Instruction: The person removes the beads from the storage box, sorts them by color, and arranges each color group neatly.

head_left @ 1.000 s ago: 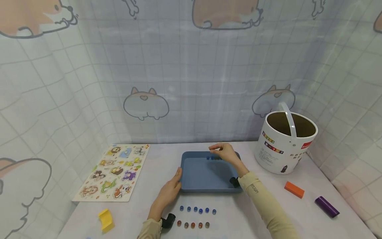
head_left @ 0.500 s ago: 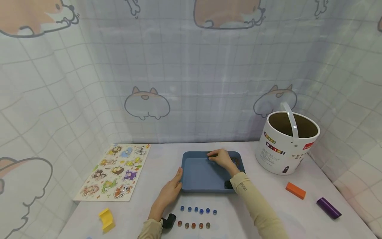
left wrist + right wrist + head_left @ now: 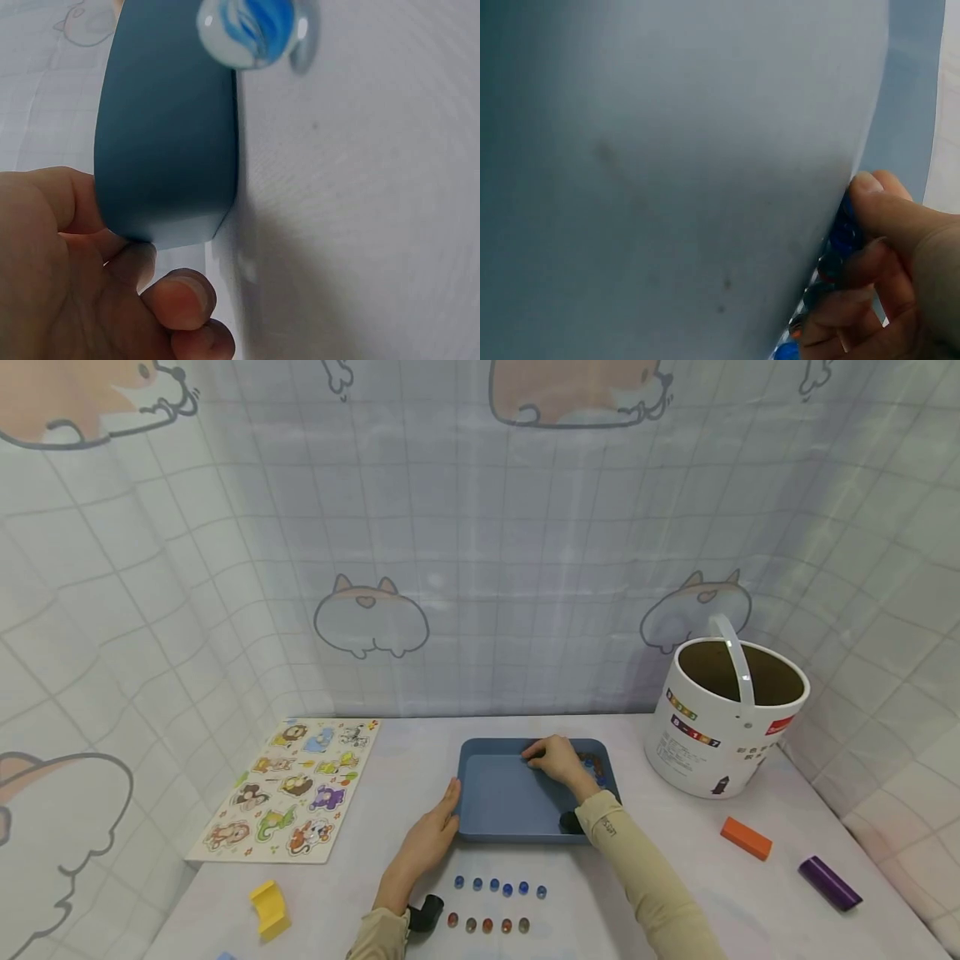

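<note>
A blue-grey rectangular tray (image 3: pixel 495 797) lies on the white table. My left hand (image 3: pixel 426 843) holds its left side; in the left wrist view the thumb and fingers lie about the tray's corner (image 3: pixel 161 135). Inside the tray, at the back wall, my right hand (image 3: pixel 558 760) pinches a small blue marble (image 3: pixel 847 204), mostly hidden by the thumb. Several marbles (image 3: pixel 829 265) line that wall beside the fingers, and more marbles (image 3: pixel 590 765) show right of the hand. In front of the tray are a row of blue marbles (image 3: pixel 507 889) and a row of reddish and grey marbles (image 3: pixel 487 926).
At the back right stands a white bucket (image 3: pixel 697 752) with an upright handle. Orange (image 3: pixel 746 838) and purple blocks (image 3: pixel 829 883) lie before it. To the left are an animal puzzle board (image 3: pixel 288 793) and a yellow curved block (image 3: pixel 269 911). A patterned curtain surrounds the table.
My right hand has come down from above the tray's back rim to its back wall, shifting slightly left. The left hand stays on the tray's side.
</note>
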Demonstrator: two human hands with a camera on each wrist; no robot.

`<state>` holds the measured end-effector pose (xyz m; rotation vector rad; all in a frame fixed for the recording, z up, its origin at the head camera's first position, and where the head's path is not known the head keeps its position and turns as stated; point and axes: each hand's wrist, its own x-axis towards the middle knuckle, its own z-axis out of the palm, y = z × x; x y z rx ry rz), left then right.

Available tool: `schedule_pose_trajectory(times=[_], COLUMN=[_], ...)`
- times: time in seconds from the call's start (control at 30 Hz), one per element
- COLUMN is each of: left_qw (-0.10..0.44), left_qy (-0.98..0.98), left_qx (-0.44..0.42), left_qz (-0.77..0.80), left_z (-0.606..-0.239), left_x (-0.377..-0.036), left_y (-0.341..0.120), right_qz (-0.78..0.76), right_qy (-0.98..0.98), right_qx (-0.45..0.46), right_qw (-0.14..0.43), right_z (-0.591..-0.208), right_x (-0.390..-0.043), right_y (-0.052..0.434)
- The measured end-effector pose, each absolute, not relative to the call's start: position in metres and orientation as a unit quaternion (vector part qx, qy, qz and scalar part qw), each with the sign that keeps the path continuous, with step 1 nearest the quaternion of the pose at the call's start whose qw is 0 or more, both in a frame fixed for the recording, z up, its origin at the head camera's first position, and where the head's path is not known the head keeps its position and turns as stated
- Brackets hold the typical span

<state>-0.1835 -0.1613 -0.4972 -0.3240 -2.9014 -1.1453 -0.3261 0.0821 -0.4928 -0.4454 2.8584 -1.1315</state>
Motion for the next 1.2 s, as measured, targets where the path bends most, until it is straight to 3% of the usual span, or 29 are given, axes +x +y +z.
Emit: schedule_pose_trajectory(times=[0.23,0.5,1.2], left_qw=[-0.002,-0.004,0.001], left_qy=[-0.924,-0.924,-0.924], left_qx=[-0.105,-0.102,-0.104], left_qz=[-0.369,-0.369,-0.369], left_z=[-0.498,-0.497,-0.496], left_x=[-0.183,-0.183,-0.182], left_y=[-0.161,-0.161,-0.164], right_qz=[-0.397,-0.459,-0.533], right_qy=[0.905,0.875,0.820], right_qx=[-0.151,-0.147,-0.194], right_qw=[0.033,0.051,0.074], right_z=[-0.486,-0.445,-0.427], right_x=[-0.328,-0.321,-0.256], right_y=[0.087,0.100,0.146])
